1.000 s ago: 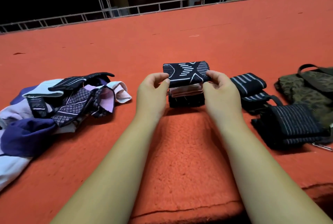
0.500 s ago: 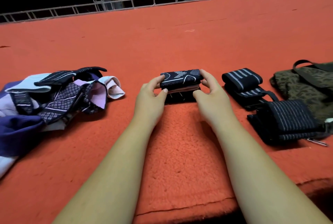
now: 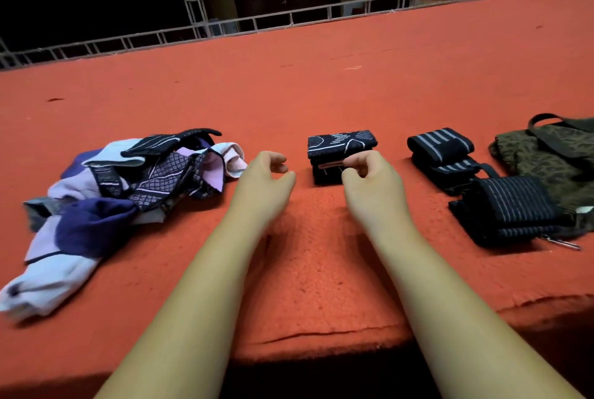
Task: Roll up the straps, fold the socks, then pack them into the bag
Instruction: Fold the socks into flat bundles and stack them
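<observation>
A small stack of folded socks (image 3: 340, 154), black with white lines on top, sits on the red carpet in the middle. My left hand (image 3: 263, 180) hovers just left of the stack, fingers loosely curled and holding nothing. My right hand (image 3: 373, 180) is at the stack's right front corner, fingers curled, apparently off the fabric. A heap of unfolded socks (image 3: 122, 193) in purple, white and black lies to the left. Two rolled black striped straps (image 3: 440, 151) (image 3: 508, 209) lie to the right. The olive patterned bag (image 3: 553, 154) is at the far right.
The red carpeted surface (image 3: 308, 263) has a raised front edge just below my forearms. A metal clip (image 3: 562, 242) sticks out beside the nearer strap. A metal truss railing (image 3: 289, 19) runs along the far edge.
The top black sock was set down onto the stack and both hands let go of it. My left hand has drawn away to the left.
</observation>
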A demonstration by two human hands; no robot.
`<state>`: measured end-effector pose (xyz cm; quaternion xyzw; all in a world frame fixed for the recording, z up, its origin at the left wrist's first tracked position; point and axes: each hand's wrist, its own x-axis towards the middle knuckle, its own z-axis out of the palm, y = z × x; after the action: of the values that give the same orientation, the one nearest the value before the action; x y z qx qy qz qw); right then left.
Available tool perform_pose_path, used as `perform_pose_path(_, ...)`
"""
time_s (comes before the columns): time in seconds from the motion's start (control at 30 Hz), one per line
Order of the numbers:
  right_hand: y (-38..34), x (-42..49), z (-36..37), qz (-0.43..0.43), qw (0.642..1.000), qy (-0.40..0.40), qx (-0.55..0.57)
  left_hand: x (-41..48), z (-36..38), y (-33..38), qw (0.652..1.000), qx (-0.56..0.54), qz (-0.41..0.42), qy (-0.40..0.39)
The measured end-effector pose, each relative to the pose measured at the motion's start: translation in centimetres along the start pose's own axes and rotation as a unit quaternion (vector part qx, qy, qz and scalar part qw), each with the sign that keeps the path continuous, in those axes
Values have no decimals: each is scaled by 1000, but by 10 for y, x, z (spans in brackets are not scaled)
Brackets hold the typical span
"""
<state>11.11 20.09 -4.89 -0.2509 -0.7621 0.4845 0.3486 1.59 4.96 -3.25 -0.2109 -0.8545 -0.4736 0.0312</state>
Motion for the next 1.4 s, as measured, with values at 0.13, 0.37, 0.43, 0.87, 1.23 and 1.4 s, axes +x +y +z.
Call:
perform_pose_path(0.13,-17,-31,32,-5,993,-114,9,-25,-47,-23,996,54,-11,71)
perform_pose_path(0.37,-13,-72,71,-110,969,-211,-64,-58,-107,-90,946,287,-29,148)
perform_pose_path(0.43,-9,-74,75,-127,965,-215,-78,-59,-113,-102,942,312,-46,117)
perform_pose_path(0.87,-2,-66,75,-89,976,-189,-68,-31,-122,-110,954,229,70,180)
perform_pose_path(1.23,-1,-59,69,-102,986,-123,48,-73,-98,-50,950,102,286,70)
perform_pose_path(1.4,-5,-52,50,-81,977,-180,81,-91,-89,-30,986,-67,154,1)
